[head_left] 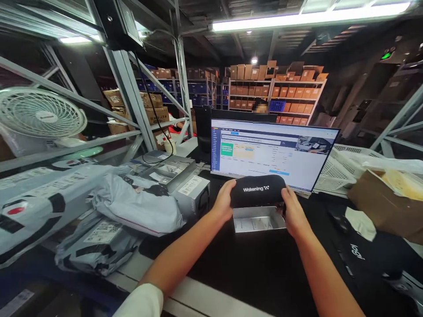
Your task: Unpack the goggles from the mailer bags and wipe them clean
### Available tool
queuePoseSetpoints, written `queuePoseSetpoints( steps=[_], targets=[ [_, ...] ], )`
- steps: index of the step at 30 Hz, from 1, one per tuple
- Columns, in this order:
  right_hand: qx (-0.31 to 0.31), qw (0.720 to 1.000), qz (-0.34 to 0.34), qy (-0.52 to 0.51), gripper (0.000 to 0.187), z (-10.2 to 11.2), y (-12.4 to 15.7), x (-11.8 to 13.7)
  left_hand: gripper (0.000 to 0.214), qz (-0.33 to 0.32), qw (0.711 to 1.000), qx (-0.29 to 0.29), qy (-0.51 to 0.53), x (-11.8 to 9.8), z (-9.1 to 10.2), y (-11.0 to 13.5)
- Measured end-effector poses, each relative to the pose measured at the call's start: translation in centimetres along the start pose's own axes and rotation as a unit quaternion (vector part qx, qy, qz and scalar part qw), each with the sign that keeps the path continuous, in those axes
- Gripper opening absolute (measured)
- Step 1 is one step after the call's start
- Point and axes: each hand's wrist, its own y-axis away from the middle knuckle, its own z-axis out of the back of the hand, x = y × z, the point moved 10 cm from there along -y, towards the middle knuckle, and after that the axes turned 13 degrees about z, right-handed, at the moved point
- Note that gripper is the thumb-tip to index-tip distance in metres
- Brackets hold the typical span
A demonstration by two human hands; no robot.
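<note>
Firmly, two hands, left hand (pixel 224 201) and right hand (pixel 293 212), tight around one black pouch (pixel 257 190), above one silver base (pixel 259 223).

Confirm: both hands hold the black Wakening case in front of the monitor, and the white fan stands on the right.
No: the head view shows the white fan on the left. Left hand and right hand do hold the black Wakening case before the monitor.
</note>
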Motion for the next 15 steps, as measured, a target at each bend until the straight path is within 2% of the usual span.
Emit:
queuePoseSetpoints(
  steps=[2,4,5,7,9,11,13,15],
  targets=[
    [0.069,0.996,-0.019,0.043,0.074,-0.1,-0.2,0.0,0.033,-0.022,1.000,-0.007,0.003,-1.0,0.4,-0.2],
    [0.094,0.994,-0.027,0.057,0.065,0.2,-0.6,0.0,0.030,-0.036,0.999,-0.014,0.002,-2.0,0.8,-0.4],
    [0.077,0.996,-0.023,0.047,0.055,0.6,-0.9,0.1,0.029,-0.037,0.999,-0.015,-0.002,-2.3,0.9,-0.5],
    [0.004,1.000,-0.005,-0.008,0.039,1.8,-1.5,0.3,0.029,-0.030,0.999,-0.013,-0.015,-2.3,0.9,-0.8],
    [-0.070,0.994,0.015,-0.078,0.036,2.5,-1.7,0.2,0.032,-0.017,0.999,-0.009,-0.035,-1.6,0.8,-0.9],
    [-0.118,0.987,0.033,-0.106,0.036,2.8,-1.7,-0.1,0.034,-0.003,0.998,-0.001,-0.057,-0.3,0.5,-0.9],
    [-0.121,0.988,0.070,-0.065,0.033,2.7,-1.6,0.1,0.035,0.020,0.997,0.009,-0.078,1.4,0.2,-1.0],
    [-0.085,0.992,0.089,-0.009,0.035,2.2,-1.8,0.1,0.034,0.019,0.988,0.018,-0.149,2.7,-0.1,-0.9]
  ],
)
